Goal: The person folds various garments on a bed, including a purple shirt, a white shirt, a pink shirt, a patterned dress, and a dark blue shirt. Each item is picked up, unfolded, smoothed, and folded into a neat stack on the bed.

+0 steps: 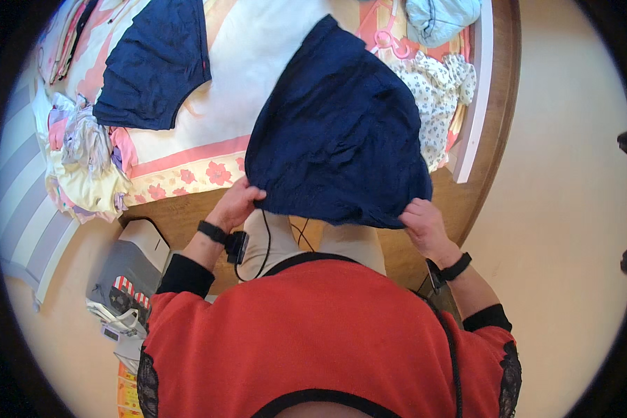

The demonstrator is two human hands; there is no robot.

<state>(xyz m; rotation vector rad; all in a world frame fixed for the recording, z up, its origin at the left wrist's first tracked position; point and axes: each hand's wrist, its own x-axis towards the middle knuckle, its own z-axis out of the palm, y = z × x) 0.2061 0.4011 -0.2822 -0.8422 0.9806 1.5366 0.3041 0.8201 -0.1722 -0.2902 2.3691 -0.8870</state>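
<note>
A dark navy cloth garment (341, 132) hangs spread out in front of me, its kind not plain from this side. My left hand (242, 202) pinches its near left corner between thumb and fingers. At the near right corner my right hand (425, 224) grips the edge in the same way. The near edge between the hands sags slightly, and the far part reaches over the bed. To the left, a pair of navy underpants (157, 70) lies flat on the patterned bed sheet (209, 150).
A white blouse with small dark prints (425, 97), a pink hanger (385, 38) and a light blue garment (442, 21) lie on the right. Crumpled pale clothes (87, 167) hang over the left bed edge. A grey bin-like container (136, 261) stands on the floor. Cables run from my wrist straps.
</note>
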